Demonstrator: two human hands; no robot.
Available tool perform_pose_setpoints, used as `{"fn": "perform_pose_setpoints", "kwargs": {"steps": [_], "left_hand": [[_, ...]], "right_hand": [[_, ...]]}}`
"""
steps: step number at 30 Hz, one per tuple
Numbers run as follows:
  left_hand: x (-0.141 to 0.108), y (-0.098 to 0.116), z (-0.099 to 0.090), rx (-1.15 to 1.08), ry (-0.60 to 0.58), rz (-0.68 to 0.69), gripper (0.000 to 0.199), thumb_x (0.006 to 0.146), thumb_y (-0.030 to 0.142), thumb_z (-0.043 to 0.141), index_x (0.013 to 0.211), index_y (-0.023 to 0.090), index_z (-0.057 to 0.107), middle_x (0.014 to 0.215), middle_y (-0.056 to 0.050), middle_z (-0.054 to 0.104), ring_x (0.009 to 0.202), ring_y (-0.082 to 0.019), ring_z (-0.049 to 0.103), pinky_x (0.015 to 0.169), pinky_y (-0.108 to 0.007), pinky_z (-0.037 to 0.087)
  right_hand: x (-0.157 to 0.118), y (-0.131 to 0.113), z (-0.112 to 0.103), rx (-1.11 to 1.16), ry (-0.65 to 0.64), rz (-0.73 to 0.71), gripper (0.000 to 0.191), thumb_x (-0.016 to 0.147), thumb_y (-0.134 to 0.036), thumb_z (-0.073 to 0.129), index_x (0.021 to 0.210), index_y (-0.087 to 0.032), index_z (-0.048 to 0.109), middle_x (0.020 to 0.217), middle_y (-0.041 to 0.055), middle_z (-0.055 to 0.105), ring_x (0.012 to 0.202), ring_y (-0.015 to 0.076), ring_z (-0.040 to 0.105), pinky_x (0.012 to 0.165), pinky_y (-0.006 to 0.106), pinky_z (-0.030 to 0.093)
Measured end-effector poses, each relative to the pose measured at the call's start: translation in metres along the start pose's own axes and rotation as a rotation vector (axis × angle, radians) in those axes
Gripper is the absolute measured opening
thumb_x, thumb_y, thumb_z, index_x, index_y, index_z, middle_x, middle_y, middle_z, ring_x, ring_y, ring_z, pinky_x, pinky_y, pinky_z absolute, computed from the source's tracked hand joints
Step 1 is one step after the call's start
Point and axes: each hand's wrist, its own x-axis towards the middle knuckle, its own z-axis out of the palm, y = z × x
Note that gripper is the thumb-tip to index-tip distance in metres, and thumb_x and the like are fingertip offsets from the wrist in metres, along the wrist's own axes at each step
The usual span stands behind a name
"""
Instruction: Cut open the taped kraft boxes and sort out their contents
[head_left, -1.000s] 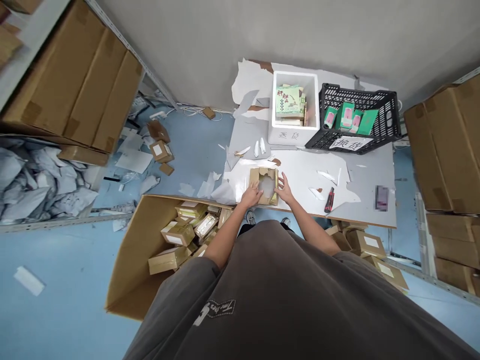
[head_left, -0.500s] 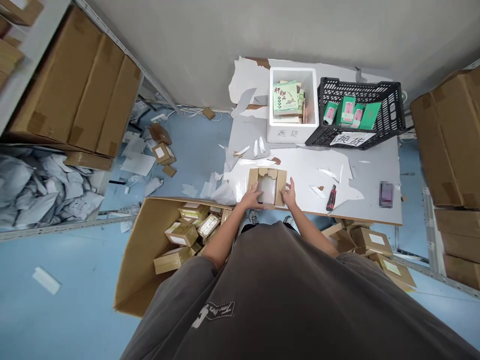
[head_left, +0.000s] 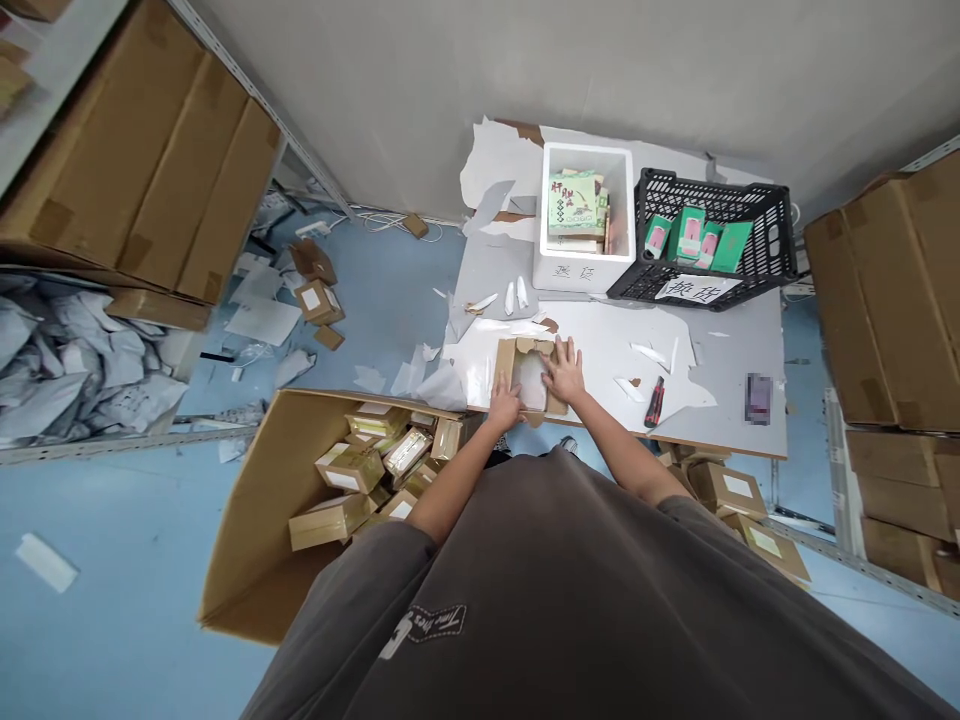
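A small cardboard box (head_left: 505, 358) with its flaps spread lies at the near edge of the table, and something whitish and plastic-looking (head_left: 531, 382) shows inside it. My left hand (head_left: 504, 404) grips the box at its near left corner. Over the right side of the box is my right hand (head_left: 565, 372), fingers spread, thumb and fingertips at the opening. Whether those fingertips touch the contents cannot be made out. To the right lies a red and black box cutter (head_left: 655, 402) beside torn white paper scraps (head_left: 649, 354).
At the back stand a white foam box (head_left: 585, 272) of booklet-like packs and a black crate (head_left: 772, 240) holding green boxes. A large open carton (head_left: 247, 520) full of small parcels is at my left. Shelves with brown cartons (head_left: 877, 300) flank both sides.
My right hand has moved from the box's right edge up and over its right flap, fingers spreading. My left hand has shifted to the near left corner. The view has turned slightly.
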Motion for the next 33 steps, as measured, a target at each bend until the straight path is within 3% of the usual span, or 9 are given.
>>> {"fn": "perform_pose_setpoints", "kwargs": {"steps": [4,7,11,15,18,21,24,27,33], "left_hand": [[0.0,0.005,0.001,-0.018,-0.011,-0.014,0.032,0.083,0.039,0.09,0.112,0.024,0.089,0.179,-0.007,0.04,0.169,-0.049,-0.017,0.136,-0.071,0.004],[0.0,0.007,0.003,-0.038,0.018,-0.01,0.031,0.082,0.038,0.093,0.108,0.021,0.09,0.178,-0.009,0.042,0.169,-0.052,-0.016,0.137,-0.07,0.0],[-0.002,0.004,0.004,-0.065,0.049,0.013,0.027,0.084,0.034,0.092,0.107,0.021,0.089,0.156,-0.014,0.066,0.171,-0.049,-0.01,0.137,-0.071,0.004],[-0.005,0.004,0.002,-0.082,0.084,-0.001,0.026,0.083,0.035,0.094,0.104,0.02,0.089,0.14,-0.017,0.074,0.171,-0.049,-0.005,0.137,-0.071,0.01],[-0.007,0.011,0.005,-0.116,0.132,-0.032,0.029,0.082,0.04,0.095,0.1,0.019,0.089,0.138,-0.019,0.075,0.172,-0.049,-0.003,0.137,-0.066,0.014],[-0.008,0.019,0.015,-0.149,0.223,-0.053,0.038,0.082,0.044,0.094,0.11,0.018,0.089,0.138,-0.02,0.076,0.172,-0.046,-0.001,0.138,-0.061,0.013],[-0.006,0.024,0.024,-0.164,0.254,-0.043,0.046,0.084,0.046,0.092,0.122,0.02,0.086,0.14,-0.018,0.076,0.173,-0.043,-0.002,0.138,-0.062,0.009],[-0.004,0.024,0.027,-0.165,0.245,-0.032,0.054,0.084,0.046,0.092,0.131,0.021,0.083,0.147,-0.017,0.073,0.173,-0.043,-0.005,0.137,-0.063,0.009],[-0.003,0.024,0.023,-0.143,0.211,-0.039,0.041,0.087,0.047,0.089,0.115,0.018,0.087,0.139,-0.019,0.076,0.173,-0.041,-0.004,0.138,-0.059,0.006]], "right_hand": [[0.027,0.004,-0.003,-0.038,0.036,0.032,0.087,0.089,-0.037,0.081,0.17,-0.03,0.048,0.188,0.0081,0.005,0.17,0.0474,-0.014,0.128,0.081,0.003],[0.051,0.012,0.002,-0.068,-0.019,0.102,0.097,0.083,-0.045,0.089,0.17,-0.028,0.048,0.188,0.0128,0.001,0.169,0.0507,-0.013,0.127,0.082,0.004],[0.071,0.011,-0.001,-0.175,-0.153,0.211,0.093,0.084,-0.05,0.086,0.167,-0.025,0.05,0.187,0.0171,0.002,0.169,0.0518,-0.009,0.126,0.082,0.004],[0.05,-0.005,-0.018,-0.154,-0.032,0.184,0.088,0.092,-0.043,0.074,0.171,-0.021,0.042,0.185,0.0189,0.016,0.171,0.0472,0.0,0.13,0.076,0.01],[0.014,-0.025,-0.016,0.002,0.109,0.143,0.067,0.102,-0.039,0.055,0.164,-0.015,0.052,0.173,0.0208,0.044,0.166,0.0377,0.03,0.134,0.06,0.026],[-0.012,-0.046,0.004,0.149,-0.057,0.239,0.067,0.1,-0.038,0.057,0.161,-0.011,0.055,0.164,0.0208,0.056,0.156,0.0336,0.049,0.13,0.046,0.038],[-0.014,-0.06,0.025,0.199,-0.207,0.433,0.09,0.092,-0.037,0.069,0.17,-0.004,0.039,0.176,0.0256,0.038,0.163,0.0369,0.039,0.131,0.045,0.037],[0.001,-0.067,0.035,0.223,-0.242,0.601,0.102,0.088,-0.034,0.074,0.174,-0.001,0.029,0.182,0.0274,0.022,0.169,0.0378,0.026,0.135,0.046,0.029],[0.037,-0.073,0.033,0.221,-0.165,0.789,0.108,0.088,-0.039,0.077,0.174,0.001,0.024,0.179,0.0318,0.025,0.168,0.0407,0.027,0.135,0.05,0.029]]}}
